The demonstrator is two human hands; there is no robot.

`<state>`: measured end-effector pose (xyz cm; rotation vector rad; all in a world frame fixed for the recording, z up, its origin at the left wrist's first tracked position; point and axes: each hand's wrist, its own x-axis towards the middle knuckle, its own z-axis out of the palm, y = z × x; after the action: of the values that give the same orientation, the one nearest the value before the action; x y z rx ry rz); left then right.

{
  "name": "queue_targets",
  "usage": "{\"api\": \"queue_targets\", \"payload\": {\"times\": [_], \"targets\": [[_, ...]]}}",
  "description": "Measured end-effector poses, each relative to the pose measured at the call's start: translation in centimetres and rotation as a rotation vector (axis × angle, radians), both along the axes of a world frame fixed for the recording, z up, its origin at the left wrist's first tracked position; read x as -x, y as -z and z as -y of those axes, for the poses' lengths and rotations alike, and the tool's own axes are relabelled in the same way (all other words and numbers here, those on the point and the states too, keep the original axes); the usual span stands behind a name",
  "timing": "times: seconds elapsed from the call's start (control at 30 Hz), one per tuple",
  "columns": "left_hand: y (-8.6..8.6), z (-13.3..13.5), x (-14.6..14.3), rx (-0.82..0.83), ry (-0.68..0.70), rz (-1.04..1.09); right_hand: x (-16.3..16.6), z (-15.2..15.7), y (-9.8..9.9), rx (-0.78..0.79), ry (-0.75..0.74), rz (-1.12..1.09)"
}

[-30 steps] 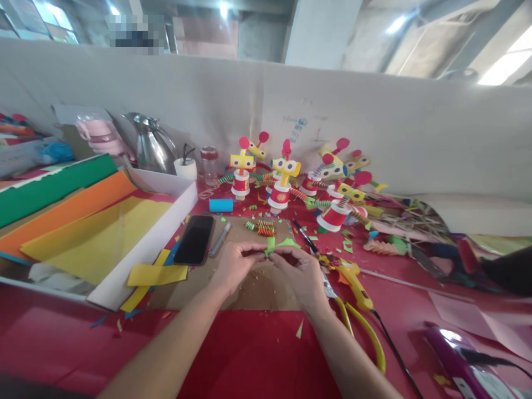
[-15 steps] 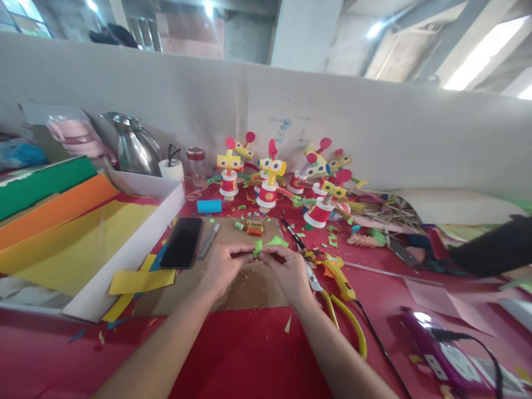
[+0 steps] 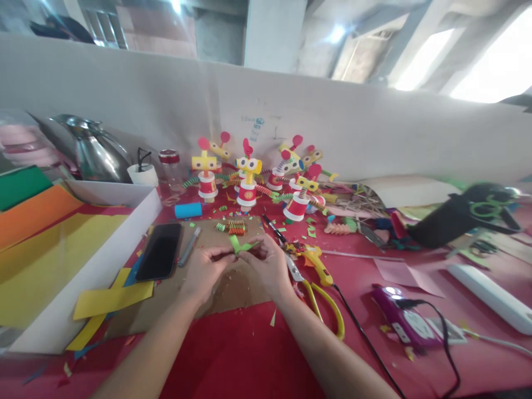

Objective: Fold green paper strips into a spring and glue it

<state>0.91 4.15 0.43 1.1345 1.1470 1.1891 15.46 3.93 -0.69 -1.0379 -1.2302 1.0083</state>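
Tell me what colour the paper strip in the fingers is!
The paper strip is bright green; it shows best in the head view.

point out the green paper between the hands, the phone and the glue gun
Green paper (image 3: 236,244): head view, on its left part
Phone (image 3: 159,252): head view, middle of its dark screen
Glue gun (image 3: 320,267): head view, on its yellow body

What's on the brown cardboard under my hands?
A phone, a grey pen, coiled paper pieces and the end of a yellow strip lie at least partly on the cardboard. Your left hand and right hand, pinching green paper, hide whatever's beneath them.
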Motion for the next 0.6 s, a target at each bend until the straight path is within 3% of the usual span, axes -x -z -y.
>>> {"api": "queue_targets", "payload": {"times": [0.2,0.37,0.5,0.6], "targets": [[-0.26,0.08,-0.25,0.064,0.004,0.126,0.34,0.54,-0.6,-0.05,0.038,0.044],[-0.49,-0.07,-0.62,0.096,-0.019,0.353,0.49,0.35,-0.37,-0.058,0.007,-0.063],[-0.2,-0.27,-0.56,0.005,-0.07,0.313,0.53,0.37,-0.24,0.095,-0.088,-0.027],[0.0,-0.25,-0.49,-0.055,-0.098,0.235,0.73,0.58,-0.28,0.109,-0.06,0.006]]}}
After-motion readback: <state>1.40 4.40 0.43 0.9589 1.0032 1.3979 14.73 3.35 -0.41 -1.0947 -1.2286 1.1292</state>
